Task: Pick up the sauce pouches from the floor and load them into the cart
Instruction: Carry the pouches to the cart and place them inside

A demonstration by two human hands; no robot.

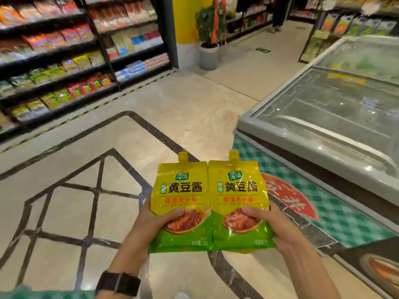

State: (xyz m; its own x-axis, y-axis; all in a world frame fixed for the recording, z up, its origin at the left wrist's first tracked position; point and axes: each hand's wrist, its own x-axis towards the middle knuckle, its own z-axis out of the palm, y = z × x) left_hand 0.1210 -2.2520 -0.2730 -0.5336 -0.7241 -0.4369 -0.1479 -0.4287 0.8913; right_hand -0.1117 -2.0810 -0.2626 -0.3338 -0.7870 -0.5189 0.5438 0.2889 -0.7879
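Note:
I hold two yellow-and-green sauce pouches upright, side by side, in front of me above the floor. My left hand (pixel 149 223) grips the lower part of the left pouch (pixel 181 190), thumb on its front. My right hand (pixel 274 223) grips the right pouch (pixel 238 190) the same way. Each pouch has a yellow spout cap at its top and a picture of red sauce near the bottom. A black watch sits on my left wrist. No cart is in view.
A chest freezer (pixel 323 130) with glass lids runs along the right, with a green checkered front panel. Stocked black shelves (pixel 64 67) line the left. A potted plant (pixel 208 46) stands ahead by a yellow pillar. Tiled floor (pixel 172 108) lies between.

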